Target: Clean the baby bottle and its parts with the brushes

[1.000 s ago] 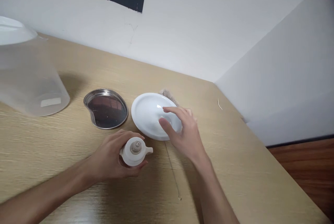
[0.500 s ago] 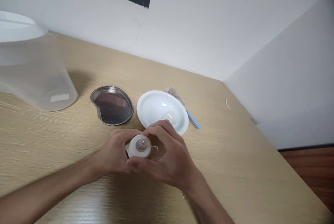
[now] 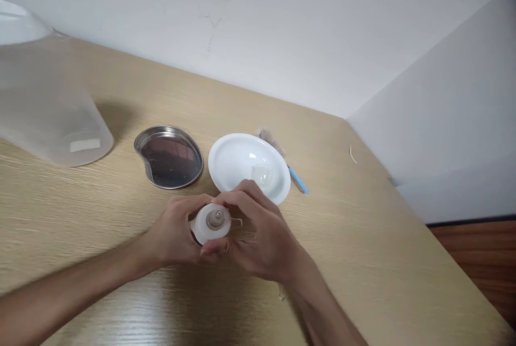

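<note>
Head view: our left hand (image 3: pixel 173 234) grasps a teat-topped bottle (image 3: pixel 212 223) with a round white plastic collar (image 3: pixel 203 230) from one side, and our right hand (image 3: pixel 262 233) pinches that collar between thumb and fingers. We have it teat-upward on the near side of a glossy white oval dish (image 3: pixel 230 162), itself right of a kidney-shaped metal tray (image 3: pixel 171 163).

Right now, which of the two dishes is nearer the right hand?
The white oval dish: the right hand hides part of its rim, while the metal kidney dish lies farther left.
</note>
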A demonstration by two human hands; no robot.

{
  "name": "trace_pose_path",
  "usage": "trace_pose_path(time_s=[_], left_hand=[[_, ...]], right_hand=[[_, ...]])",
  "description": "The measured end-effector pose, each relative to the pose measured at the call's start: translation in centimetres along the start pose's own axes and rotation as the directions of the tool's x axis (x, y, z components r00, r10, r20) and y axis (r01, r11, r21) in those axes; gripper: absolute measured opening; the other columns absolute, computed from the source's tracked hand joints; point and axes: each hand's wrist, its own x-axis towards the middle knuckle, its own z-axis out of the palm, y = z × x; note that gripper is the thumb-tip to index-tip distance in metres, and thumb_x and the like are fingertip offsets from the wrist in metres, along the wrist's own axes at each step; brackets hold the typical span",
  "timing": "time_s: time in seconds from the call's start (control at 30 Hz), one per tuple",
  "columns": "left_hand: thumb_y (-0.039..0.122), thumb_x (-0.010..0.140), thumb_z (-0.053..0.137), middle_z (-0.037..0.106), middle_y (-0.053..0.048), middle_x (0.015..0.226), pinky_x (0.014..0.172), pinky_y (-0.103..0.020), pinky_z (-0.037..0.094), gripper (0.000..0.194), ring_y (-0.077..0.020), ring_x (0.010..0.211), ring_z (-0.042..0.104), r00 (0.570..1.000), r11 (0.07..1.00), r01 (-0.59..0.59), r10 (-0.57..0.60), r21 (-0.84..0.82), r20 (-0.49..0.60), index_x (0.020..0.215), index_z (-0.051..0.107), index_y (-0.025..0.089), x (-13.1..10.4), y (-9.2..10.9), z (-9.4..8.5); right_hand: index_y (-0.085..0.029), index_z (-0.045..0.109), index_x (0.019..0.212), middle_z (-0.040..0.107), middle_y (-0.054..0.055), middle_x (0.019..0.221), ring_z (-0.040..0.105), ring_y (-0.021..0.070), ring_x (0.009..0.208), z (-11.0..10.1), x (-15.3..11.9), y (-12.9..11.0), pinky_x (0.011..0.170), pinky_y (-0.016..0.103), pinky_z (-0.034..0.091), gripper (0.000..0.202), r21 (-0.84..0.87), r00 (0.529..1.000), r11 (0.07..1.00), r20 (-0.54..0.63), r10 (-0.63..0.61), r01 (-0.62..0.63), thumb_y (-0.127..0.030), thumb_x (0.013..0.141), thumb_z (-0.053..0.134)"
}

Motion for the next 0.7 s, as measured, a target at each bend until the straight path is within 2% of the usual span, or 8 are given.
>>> trace_pose_path(time_s=[0.1, 0.2, 0.3, 0.4, 0.47, 0.57, 0.63, 0.7], left_hand=[[0.024, 0.053, 0.069, 0.057, 0.004, 0.061, 0.051, -0.022, 0.042, 0.021, -0.0114, 0.055, 0.048, 1.000, 1.000, 0.017, -0.018, 0.014, 0.006, 0.071, 0.061, 0.017, 0.0, -0.1, 0.1], [0.024, 0.053, 0.070, 0.060, 0.004, 0.064, 0.052, -0.022, 0.045, 0.024, -0.0126, 0.057, 0.053, 0.999, 0.999, 0.038, -0.038, -0.011, 0.012, 0.075, 0.061, 0.016, 0.0, -0.1, 0.2], [0.023, 0.058, 0.071, 0.064, 0.002, 0.069, 0.054, -0.023, 0.048, 0.026, -0.0144, 0.060, 0.058, 0.999, 0.998, 0.045, -0.043, -0.045, 0.028, 0.082, 0.064, 0.016, -0.1, -0.1, 0.2], [0.022, 0.060, 0.074, 0.068, 0.001, 0.077, 0.059, -0.025, 0.051, 0.032, -0.0167, 0.066, 0.063, 0.997, 0.996, 0.050, -0.045, -0.077, 0.058, 0.090, 0.065, 0.017, -0.3, -0.2, 0.1], [0.023, 0.059, 0.078, 0.070, 0.000, 0.081, 0.062, -0.027, 0.053, 0.037, -0.0180, 0.069, 0.065, 0.995, 0.992, 0.057, -0.048, -0.110, 0.083, 0.093, 0.066, 0.017, -0.3, -0.3, -0.1], [0.028, 0.057, 0.083, 0.070, -0.001, 0.080, 0.063, -0.028, 0.053, 0.036, -0.0192, 0.069, 0.065, 0.992, 0.988, 0.074, -0.059, -0.132, 0.110, 0.087, 0.066, 0.016, -0.2, -0.5, -0.4], [0.028, 0.057, 0.081, 0.070, -0.003, 0.078, 0.063, -0.029, 0.053, 0.035, -0.0205, 0.070, 0.065, 0.992, 0.988, 0.083, -0.069, -0.128, 0.109, 0.086, 0.066, 0.015, -0.1, -0.6, -0.6], [0.026, 0.056, 0.080, 0.071, -0.003, 0.081, 0.064, -0.031, 0.053, 0.037, -0.0220, 0.072, 0.066, 0.991, 0.987, 0.091, -0.076, -0.135, 0.113, 0.088, 0.067, 0.014, -0.1, -0.6, -0.6]], right_hand=[[-0.027, 0.060, 0.118, 0.061, 0.004, 0.102, 0.058, 0.0189, 0.097, -0.1, 0.0, 0.5, 0.085, 0.034, 0.053, 0.046, 0.050, 0.999, 0.998, 0.041, -0.030, 0.028, -0.025, 0.076, 0.080], [-0.030, 0.060, 0.126, 0.060, 0.004, 0.104, 0.060, 0.0185, 0.099, -0.6, 0.0, 1.0, 0.089, 0.036, 0.054, 0.050, 0.141, 0.995, 0.989, 0.092, -0.045, 0.032, -0.021, 0.080, 0.076], [-0.033, 0.059, 0.130, 0.061, 0.004, 0.111, 0.060, 0.0189, 0.105, -1.4, 0.0, 1.1, 0.089, 0.036, 0.055, 0.046, 0.243, 0.976, 0.966, 0.213, 0.034, -0.087, -0.022, 0.086, 0.069], [-0.036, 0.050, 0.139, 0.057, 0.005, 0.127, 0.058, 0.0187, 0.114, -1.7, -0.2, 0.6, 0.093, 0.037, 0.055, 0.050, 0.376, 0.945, 0.903, 0.316, 0.085, -0.207, -0.024, 0.092, 0.062], [-0.036, 0.044, 0.142, 0.049, 0.006, 0.136, 0.056, 0.0202, 0.117, -1.2, -0.2, 0.3, 0.096, 0.039, 0.054, 0.065, 0.415, 0.952, 0.886, 0.294, 0.087, -0.209, -0.031, 0.085, 0.073], [-0.033, 0.043, 0.142, 0.045, 0.008, 0.135, 0.054, 0.0231, 0.114, 0.3, -0.2, 0.0, 0.099, 0.042, 0.052, 0.096, 0.318, 0.984, 0.936, 0.138, 0.111, -0.150, -0.041, 0.059, 0.091], [-0.031, 0.046, 0.138, 0.050, 0.007, 0.120, 0.055, 0.0238, 0.108, 1.3, -0.1, -0.1, 0.097, 0.045, 0.052, 0.098, 0.222, 0.988, 0.963, 0.027, 0.153, -0.156, -0.045, 0.053, 0.093], [-0.031, 0.049, 0.134, 0.055, 0.004, 0.107, 0.056, 0.0243, 0.105, 1.6, -0.2, -0.1, 0.094, 0.046, 0.052, 0.090, 0.197, 0.981, 0.963, -0.017, 0.194, -0.187, -0.043, 0.056, 0.092]])
